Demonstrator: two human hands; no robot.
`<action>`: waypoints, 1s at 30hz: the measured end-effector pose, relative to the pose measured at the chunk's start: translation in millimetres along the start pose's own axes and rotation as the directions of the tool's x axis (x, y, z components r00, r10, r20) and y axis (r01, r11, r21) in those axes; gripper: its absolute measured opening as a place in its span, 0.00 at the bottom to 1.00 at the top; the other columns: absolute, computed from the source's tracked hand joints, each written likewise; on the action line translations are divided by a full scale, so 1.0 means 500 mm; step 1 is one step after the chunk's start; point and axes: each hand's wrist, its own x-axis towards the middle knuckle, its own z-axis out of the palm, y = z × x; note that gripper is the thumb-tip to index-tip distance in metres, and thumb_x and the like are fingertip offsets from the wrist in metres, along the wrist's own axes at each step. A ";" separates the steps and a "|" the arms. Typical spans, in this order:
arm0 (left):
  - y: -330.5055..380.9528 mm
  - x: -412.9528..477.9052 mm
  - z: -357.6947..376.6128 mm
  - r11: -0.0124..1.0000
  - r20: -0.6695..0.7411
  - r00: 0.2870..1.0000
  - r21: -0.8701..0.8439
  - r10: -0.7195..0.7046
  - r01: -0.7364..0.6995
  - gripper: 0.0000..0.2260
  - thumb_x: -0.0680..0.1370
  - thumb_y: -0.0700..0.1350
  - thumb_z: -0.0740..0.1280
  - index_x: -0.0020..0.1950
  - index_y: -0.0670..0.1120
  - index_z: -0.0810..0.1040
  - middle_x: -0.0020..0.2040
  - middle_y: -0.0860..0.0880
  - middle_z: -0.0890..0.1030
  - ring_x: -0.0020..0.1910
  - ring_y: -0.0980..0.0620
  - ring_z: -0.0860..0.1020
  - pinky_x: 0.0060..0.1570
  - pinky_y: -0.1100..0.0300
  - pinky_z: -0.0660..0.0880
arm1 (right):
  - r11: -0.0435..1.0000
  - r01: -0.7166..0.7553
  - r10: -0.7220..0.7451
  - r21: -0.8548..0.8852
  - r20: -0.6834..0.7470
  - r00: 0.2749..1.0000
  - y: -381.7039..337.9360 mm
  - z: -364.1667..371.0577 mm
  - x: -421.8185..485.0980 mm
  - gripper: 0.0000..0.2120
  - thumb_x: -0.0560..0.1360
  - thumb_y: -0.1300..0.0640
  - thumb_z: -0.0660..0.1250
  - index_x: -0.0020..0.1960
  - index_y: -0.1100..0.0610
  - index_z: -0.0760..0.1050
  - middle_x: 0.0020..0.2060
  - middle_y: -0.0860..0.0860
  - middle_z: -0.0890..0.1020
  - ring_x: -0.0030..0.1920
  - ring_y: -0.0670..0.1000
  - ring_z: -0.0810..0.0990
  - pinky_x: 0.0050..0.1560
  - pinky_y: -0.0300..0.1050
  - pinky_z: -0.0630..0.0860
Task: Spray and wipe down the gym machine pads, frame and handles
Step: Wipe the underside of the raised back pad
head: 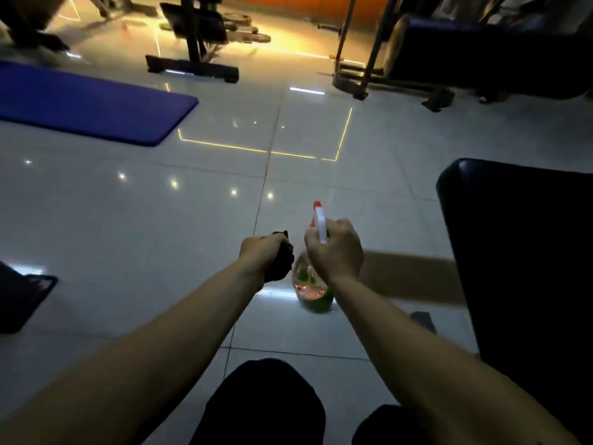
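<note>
Green liquid fills the lower part of the spray bottle, which sits low in the middle of the view, just ahead of the person's dark-clad knees. The right hand is curled round its white and red trigger head, gripping it from above; whether the base rests on the floor or hangs just over it, I cannot tell. The left hand is closed in a fist round a dark cloth, bunched up and just beside the bottle.

The red nozzle points forward at bare tile, not at the machine. The nearest surface to clean is the dark padded cushion at the right edge. To spray well, I judge the right hand should swing the nozzle round to face that pad, hold it near but not touching, and lay a light mist so liquid does not run off onto the glossy tiles, which would likely turn slippery. The cloth would do better opened flat than wadded, so it covers more with each pass.

A blue mat lies well apart at the left. Dark machine frames and weight plates stand at the back. A small dark object sits at the left edge, too dim to identify. Nothing lies between the hands and the pad.
</note>
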 end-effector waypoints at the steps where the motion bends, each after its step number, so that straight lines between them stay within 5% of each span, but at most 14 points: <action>1: -0.020 0.019 -0.016 0.999 -0.006 0.999 0.001 -0.034 0.034 0.04 0.77 0.36 0.71 0.47 0.35 0.81 0.42 0.36 0.82 0.39 0.40 0.81 0.37 0.53 0.81 | 0.998 -0.026 0.028 -0.054 0.032 0.999 0.031 0.032 -0.012 0.11 0.75 0.46 0.69 0.42 0.54 0.81 0.37 0.51 0.79 0.36 0.52 0.76 0.36 0.44 0.66; 6: -0.089 0.106 -0.072 0.980 0.065 0.980 0.082 -0.187 0.182 0.07 0.78 0.41 0.72 0.51 0.37 0.81 0.44 0.37 0.81 0.43 0.40 0.80 0.45 0.50 0.77 | 0.958 -0.270 0.287 -0.100 0.284 0.915 0.167 0.187 -0.058 0.11 0.76 0.50 0.73 0.39 0.56 0.80 0.33 0.51 0.80 0.39 0.56 0.80 0.35 0.44 0.67; 10: -0.118 0.151 -0.097 0.947 0.287 0.910 0.202 -0.301 0.249 0.14 0.78 0.48 0.69 0.57 0.39 0.78 0.51 0.38 0.80 0.49 0.41 0.78 0.49 0.50 0.75 | 0.916 -0.366 0.402 -0.166 0.371 0.837 0.237 0.260 -0.073 0.19 0.80 0.40 0.67 0.39 0.52 0.82 0.36 0.51 0.81 0.41 0.56 0.80 0.39 0.43 0.68; 14: -0.146 0.170 -0.111 0.953 0.353 0.886 0.072 -0.300 0.294 0.23 0.71 0.45 0.69 0.64 0.35 0.78 0.56 0.36 0.81 0.52 0.39 0.79 0.57 0.46 0.77 | 0.867 -0.410 0.497 -0.284 0.411 0.764 0.298 0.274 -0.085 0.17 0.79 0.48 0.70 0.33 0.50 0.77 0.41 0.50 0.83 0.45 0.55 0.81 0.44 0.44 0.73; 17: -0.130 0.146 -0.089 0.972 0.296 0.926 0.078 -0.233 0.220 0.14 0.77 0.40 0.65 0.61 0.36 0.78 0.55 0.37 0.83 0.52 0.38 0.81 0.62 0.44 0.76 | 0.861 -0.381 0.505 -0.337 0.465 0.727 0.301 0.251 -0.089 0.13 0.78 0.48 0.72 0.39 0.54 0.80 0.39 0.51 0.83 0.46 0.57 0.82 0.48 0.48 0.79; 19: -0.102 0.115 -0.065 0.981 0.227 0.960 0.146 -0.163 0.132 0.13 0.78 0.38 0.66 0.62 0.36 0.78 0.56 0.36 0.84 0.50 0.38 0.83 0.54 0.46 0.81 | 0.878 -0.400 0.479 -0.264 0.458 0.749 0.260 0.209 -0.068 0.05 0.79 0.54 0.70 0.51 0.55 0.82 0.43 0.51 0.83 0.48 0.56 0.82 0.45 0.44 0.75; 22: -0.050 0.090 -0.037 0.985 0.203 0.979 0.172 -0.035 0.000 0.15 0.76 0.36 0.69 0.63 0.35 0.77 0.55 0.34 0.84 0.50 0.39 0.85 0.42 0.51 0.83 | 0.852 -0.523 0.455 0.020 0.468 0.758 0.149 0.153 0.008 0.08 0.81 0.61 0.62 0.50 0.60 0.79 0.38 0.54 0.77 0.45 0.58 0.78 0.40 0.45 0.68; 23: -0.019 0.063 -0.019 0.982 0.224 0.974 0.176 0.027 -0.068 0.16 0.76 0.34 0.70 0.63 0.35 0.77 0.54 0.35 0.84 0.50 0.39 0.85 0.41 0.52 0.83 | 0.778 -0.608 0.455 0.158 0.525 0.719 0.095 0.099 0.036 0.09 0.83 0.58 0.60 0.50 0.60 0.78 0.39 0.55 0.78 0.45 0.57 0.78 0.41 0.46 0.69; 26: 0.066 -0.022 0.030 0.924 0.295 0.920 0.202 0.259 -0.324 0.19 0.73 0.34 0.76 0.63 0.37 0.79 0.52 0.39 0.85 0.47 0.43 0.86 0.38 0.59 0.82 | 0.272 -0.766 0.300 0.583 0.705 0.643 -0.025 -0.024 0.093 0.31 0.82 0.34 0.56 0.61 0.61 0.79 0.55 0.58 0.84 0.54 0.59 0.82 0.55 0.52 0.78; 28: 0.120 -0.090 0.066 0.840 0.322 0.858 0.244 0.401 -0.484 0.22 0.69 0.38 0.81 0.60 0.40 0.79 0.50 0.42 0.85 0.47 0.44 0.85 0.35 0.62 0.80 | 0.282 -0.708 0.164 0.647 0.695 0.700 -0.085 -0.123 0.100 0.37 0.76 0.27 0.59 0.60 0.60 0.79 0.54 0.58 0.84 0.52 0.60 0.82 0.52 0.54 0.78; 30: 0.168 -0.144 0.099 0.795 0.383 0.803 0.230 0.456 -0.561 0.22 0.67 0.42 0.82 0.59 0.41 0.81 0.49 0.42 0.86 0.47 0.43 0.85 0.37 0.59 0.79 | 0.424 -0.604 0.099 0.675 0.628 0.772 -0.126 -0.225 0.096 0.27 0.79 0.36 0.66 0.60 0.60 0.79 0.48 0.58 0.83 0.44 0.58 0.82 0.47 0.56 0.81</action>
